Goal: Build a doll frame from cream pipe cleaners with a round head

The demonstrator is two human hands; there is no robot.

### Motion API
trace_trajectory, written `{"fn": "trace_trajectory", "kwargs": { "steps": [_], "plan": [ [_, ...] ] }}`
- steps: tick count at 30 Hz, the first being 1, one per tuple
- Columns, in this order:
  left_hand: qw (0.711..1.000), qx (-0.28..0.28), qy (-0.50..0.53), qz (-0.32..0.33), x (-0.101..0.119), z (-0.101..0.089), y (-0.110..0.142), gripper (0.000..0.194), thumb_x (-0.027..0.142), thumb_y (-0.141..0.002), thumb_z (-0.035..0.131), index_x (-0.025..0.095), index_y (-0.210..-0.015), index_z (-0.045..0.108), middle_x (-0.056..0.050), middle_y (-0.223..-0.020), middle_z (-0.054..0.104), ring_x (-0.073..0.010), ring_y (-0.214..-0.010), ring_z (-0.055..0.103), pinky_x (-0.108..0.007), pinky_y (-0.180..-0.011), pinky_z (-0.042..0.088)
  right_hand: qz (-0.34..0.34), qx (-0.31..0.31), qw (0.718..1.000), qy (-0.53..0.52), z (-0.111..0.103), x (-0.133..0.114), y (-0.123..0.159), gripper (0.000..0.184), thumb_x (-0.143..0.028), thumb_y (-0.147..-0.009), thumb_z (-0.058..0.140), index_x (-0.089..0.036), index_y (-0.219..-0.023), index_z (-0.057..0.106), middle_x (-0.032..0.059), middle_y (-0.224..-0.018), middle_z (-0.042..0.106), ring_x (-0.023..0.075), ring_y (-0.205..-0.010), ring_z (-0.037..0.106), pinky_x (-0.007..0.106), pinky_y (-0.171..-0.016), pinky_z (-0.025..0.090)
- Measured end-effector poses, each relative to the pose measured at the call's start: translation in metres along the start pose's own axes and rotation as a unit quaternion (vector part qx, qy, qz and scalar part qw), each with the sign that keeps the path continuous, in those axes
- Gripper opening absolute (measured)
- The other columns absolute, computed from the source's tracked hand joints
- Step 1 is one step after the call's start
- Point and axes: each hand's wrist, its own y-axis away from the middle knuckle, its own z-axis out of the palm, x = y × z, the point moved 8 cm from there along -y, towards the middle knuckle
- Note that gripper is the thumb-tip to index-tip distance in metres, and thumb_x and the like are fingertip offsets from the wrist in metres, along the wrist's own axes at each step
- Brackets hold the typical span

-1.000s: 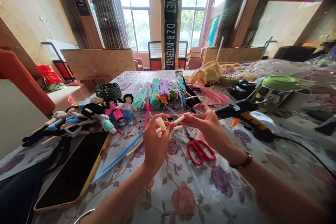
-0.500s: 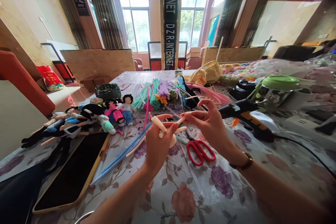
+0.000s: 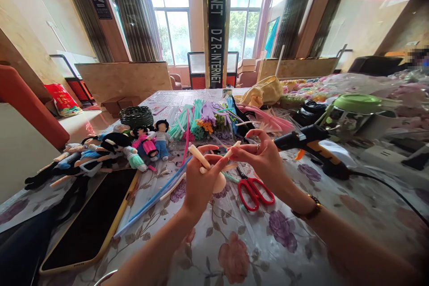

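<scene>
My left hand (image 3: 200,187) is closed around a cream, fuzzy doll body (image 3: 219,183) that looks made of pipe cleaners. Its rounded end shows below my palm, and a thick limb (image 3: 199,157) sticks up past my fingers. With thumb and forefinger, my right hand (image 3: 264,158) pinches at another upright limb (image 3: 233,148) of the same body. The fingers hide the exact contact. Red-handled scissors (image 3: 254,188) lie on the table just below my right hand. Loose blue pipe cleaners (image 3: 150,203) lie left of my left hand.
A black and orange glue gun (image 3: 320,152) with a cord lies at right. Bundles of coloured pipe cleaners (image 3: 201,120) lie behind my hands. Finished dolls (image 3: 162,140), a dark woven basket (image 3: 136,116) and a phone (image 3: 90,219) are at left. A green-topped container (image 3: 358,103) stands at right.
The limb between my hands has swung more upright, and my right fingers have shifted slightly left along with it. The view has moved a little.
</scene>
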Motion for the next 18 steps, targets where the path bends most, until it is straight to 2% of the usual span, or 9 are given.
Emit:
{"fn": "trace_trajectory", "kwargs": {
  "steps": [7,18],
  "plan": [
    [0.999,0.003,0.021,-0.036,-0.0064,0.0004,0.0004,0.032,0.034,-0.069,0.072,0.017,-0.092,0.059,-0.002,-0.069,0.069,-0.0142,-0.066,0.065,-0.020,-0.058,0.043,-0.014,-0.005,1.000,-0.018,0.0010,-0.0025,-0.0003,0.047,-0.027,-0.068,0.074,-0.025,-0.095,0.035,-0.0007,-0.075,0.073,0.0198,-0.074,0.070,0.036,-0.074,0.055],
    [0.999,-0.019,0.017,-0.046,-0.0050,0.0016,0.0005,0.034,0.024,-0.067,0.074,0.016,-0.096,0.060,0.001,-0.069,0.066,-0.0106,-0.063,0.060,-0.020,-0.059,0.043,-0.026,-0.018,0.999,-0.003,0.0028,-0.0037,0.0010,0.044,-0.026,-0.070,0.073,-0.025,-0.093,0.035,-0.0007,-0.073,0.073,0.0181,-0.068,0.070,0.035,-0.072,0.056]
  ]
}}
